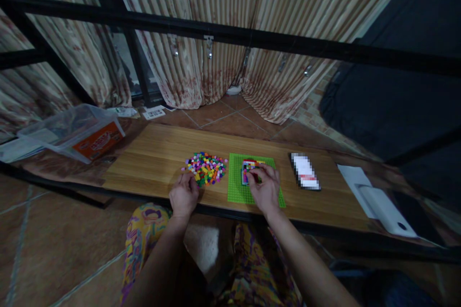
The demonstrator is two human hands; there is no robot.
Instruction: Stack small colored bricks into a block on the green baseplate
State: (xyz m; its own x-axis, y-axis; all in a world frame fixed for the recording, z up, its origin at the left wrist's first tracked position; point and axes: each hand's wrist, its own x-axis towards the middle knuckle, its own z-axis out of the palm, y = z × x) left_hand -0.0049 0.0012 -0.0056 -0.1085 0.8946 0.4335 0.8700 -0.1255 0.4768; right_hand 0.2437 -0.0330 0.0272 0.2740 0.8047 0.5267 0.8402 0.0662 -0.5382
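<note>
A pile of small coloured building bricks (206, 168) lies on the wooden table. My left hand (183, 194) is at the pile's near left edge, its fingers curled together; whatever they hold is hidden. Right of the pile lies a green studded baseplate (236, 192). A small patch of coloured bricks (248, 165) is built up on it, with red and yellow along its far edge. Over the right part of this patch is my right hand (265, 187), thumb and fingertips closed together at the bricks. I cannot make out what is between them.
A phone (305, 171) lies right of the baseplate on the wooden table (144, 163). Further right are white sheets and a white device (389, 211). A clear plastic bin (79, 129) with an orange label stands at the left. A black metal bar (230, 33) crosses before the curtains.
</note>
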